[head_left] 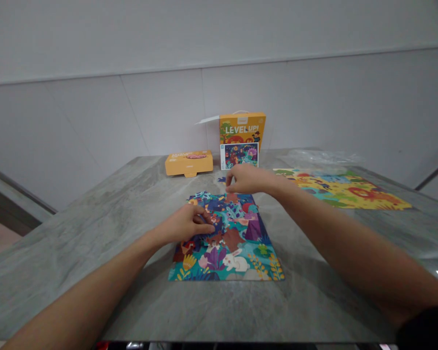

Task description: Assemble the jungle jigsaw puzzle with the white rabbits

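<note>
A jigsaw puzzle (255, 266) with a colourful forest scene lies on the grey table in front of me. A white rabbit shows at its near edge. My left hand (190, 224) rests on its left half, the fingers bent and closed on a dark blue puzzle piece (218, 224). At the far edge, my right hand (245, 179) is bent down, thumb and fingers pinched at a brown puzzle piece (232, 198). Its fingertips partly cover that piece. Just beyond the far edge, a loose blue puzzle piece (222, 180) lies on the table, partly behind the right hand.
At the back stand an orange LEVEL UP! box (242, 127) with its flap open and a picture card (240, 156) leaning before it. A flat orange box (189, 163) lies left of them. A yellow animal puzzle (364, 192) and clear plastic wrap (321, 157) lie on the right.
</note>
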The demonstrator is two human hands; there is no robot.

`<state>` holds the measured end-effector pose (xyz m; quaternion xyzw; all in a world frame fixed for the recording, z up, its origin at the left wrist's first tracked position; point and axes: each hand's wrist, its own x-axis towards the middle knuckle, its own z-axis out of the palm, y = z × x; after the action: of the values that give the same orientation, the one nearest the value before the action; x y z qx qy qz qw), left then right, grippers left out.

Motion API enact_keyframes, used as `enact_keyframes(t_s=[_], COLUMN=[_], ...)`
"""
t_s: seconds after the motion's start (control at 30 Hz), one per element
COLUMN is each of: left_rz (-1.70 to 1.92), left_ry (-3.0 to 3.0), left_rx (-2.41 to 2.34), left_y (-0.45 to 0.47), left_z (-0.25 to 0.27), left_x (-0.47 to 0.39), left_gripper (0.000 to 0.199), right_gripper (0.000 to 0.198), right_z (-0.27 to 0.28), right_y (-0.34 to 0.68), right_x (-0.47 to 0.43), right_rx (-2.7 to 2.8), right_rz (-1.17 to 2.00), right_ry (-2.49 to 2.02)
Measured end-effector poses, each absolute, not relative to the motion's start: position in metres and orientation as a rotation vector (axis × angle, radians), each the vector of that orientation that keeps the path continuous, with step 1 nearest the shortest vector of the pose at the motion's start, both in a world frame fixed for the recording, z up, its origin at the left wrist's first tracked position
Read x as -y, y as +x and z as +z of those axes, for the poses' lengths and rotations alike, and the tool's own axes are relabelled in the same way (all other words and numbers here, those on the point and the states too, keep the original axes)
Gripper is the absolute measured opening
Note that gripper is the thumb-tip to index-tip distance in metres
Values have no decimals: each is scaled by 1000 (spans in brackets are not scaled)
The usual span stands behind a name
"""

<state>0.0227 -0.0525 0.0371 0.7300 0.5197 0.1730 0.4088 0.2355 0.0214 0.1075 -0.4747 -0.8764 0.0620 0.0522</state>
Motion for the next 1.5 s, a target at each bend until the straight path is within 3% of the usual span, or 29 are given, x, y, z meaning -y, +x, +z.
enact_keyframes(t_s=[0.17,0.27,0.37,0.57,0.67,1.07,1.5], left_rz=[622,824,871,708,612,826,881], left_ry=[1939,2060,2231,2558,2533,2114,2294], left_rx=[-1387,-1671,-1830,-1554,-1510,-1757,-1664], left_y=[5,-8,-18,-29,-28,-14,-20], left_z=[38,31,18,-7,-10,0,-2], left_x=[39,23,6,-16,-18,-10,-10], left_gripper=[34,27,31,40,38,31,43], right_gripper=[30,44,40,39,37,29,28], right_z=[59,26,9,13,14,10,9], right_y=[250,262,268,256,255,256,257], right_x=[37,57,60,58,60,58,57], right_rx=[2730,2592,2613,2710,2715,2670,2655], right_rz=[130,103,96,140,203,238,254], right_ry=[-1207,-1147,-940,-483,-467,-410,-392])
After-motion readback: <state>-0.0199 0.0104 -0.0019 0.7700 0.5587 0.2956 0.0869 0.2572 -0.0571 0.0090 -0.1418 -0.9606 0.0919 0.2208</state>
